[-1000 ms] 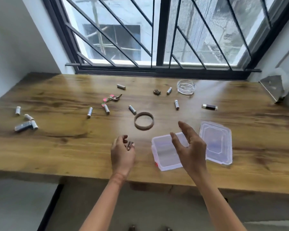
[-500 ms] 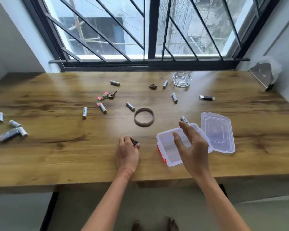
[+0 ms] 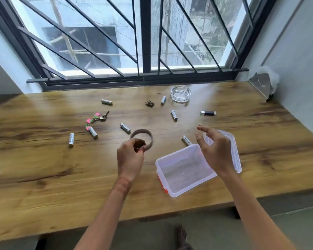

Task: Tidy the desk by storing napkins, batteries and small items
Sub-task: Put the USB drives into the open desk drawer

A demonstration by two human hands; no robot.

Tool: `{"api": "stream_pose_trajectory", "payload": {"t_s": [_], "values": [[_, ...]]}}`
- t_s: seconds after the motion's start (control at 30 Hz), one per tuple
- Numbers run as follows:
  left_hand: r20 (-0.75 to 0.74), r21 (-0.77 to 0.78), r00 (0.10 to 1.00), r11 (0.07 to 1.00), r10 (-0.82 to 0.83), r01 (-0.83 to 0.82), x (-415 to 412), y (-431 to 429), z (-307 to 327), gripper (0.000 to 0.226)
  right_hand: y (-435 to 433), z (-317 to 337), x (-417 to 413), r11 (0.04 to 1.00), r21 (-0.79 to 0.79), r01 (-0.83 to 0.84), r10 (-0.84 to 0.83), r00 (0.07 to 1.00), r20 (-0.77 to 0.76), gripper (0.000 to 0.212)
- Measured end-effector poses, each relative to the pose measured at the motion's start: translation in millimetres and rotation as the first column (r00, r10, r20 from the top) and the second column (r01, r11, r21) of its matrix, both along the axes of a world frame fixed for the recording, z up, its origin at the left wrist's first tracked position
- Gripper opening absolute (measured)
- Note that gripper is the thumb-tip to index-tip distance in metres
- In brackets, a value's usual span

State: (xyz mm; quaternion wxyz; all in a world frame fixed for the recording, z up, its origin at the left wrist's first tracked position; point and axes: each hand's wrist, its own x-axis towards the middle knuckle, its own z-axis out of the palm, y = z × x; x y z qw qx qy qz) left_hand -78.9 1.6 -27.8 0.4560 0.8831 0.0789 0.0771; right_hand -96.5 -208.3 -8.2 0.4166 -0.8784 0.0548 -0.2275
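Batteries numbering eight, one clear box, one lid, left hand pinching small dark item, right hand spread, empty.

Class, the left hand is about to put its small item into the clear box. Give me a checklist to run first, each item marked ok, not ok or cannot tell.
1. Lid off the clear box: ok; the lid lies beside it on the desk.
2. Room in the box: ok; it looks empty.
3. Left hand grips the small dark item: ok; fingers curl round it.
4. Left hand over the box: not ok; it is left of it, by the ring.
5. Right hand out of the way: not ok; open, it overlaps the box's right rim.
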Motion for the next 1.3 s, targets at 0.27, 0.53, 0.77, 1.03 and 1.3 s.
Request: {"api": "stream_pose_trajectory", "payload": {"t_s": [0.27,0.53,0.77,1.03,1.3], "values": [[0.001,-0.186,1.0,0.982,-0.03,0.03,43,-41,15,0.011,-77,-27,107,0.972,-0.226,-0.067,0.01,0.969,-0.245,0.028],[-0.03,-0.385,1.0,0.923,0.005,-0.016,73,-79,16,0.022,-117,-52,178,0.901,-0.384,-0.204,0.036,0.915,-0.402,0.026],[-0.096,-0.506,0.995,0.86,0.019,-0.065,79,-101,16,0.021,-133,-71,192,0.848,-0.442,-0.292,0.106,0.911,-0.399,0.016],[-0.199,-0.75,0.98,0.641,0.02,-0.165,75,-116,24,0.011,-112,-39,167,0.968,-0.187,-0.169,0.145,0.98,-0.138,0.015],[-0.225,-0.894,0.972,0.409,-0.065,-0.18,42,-117,36,0.016,-42,16,78,0.965,0.123,-0.23,0.23,0.973,0.013,0.012]]}}
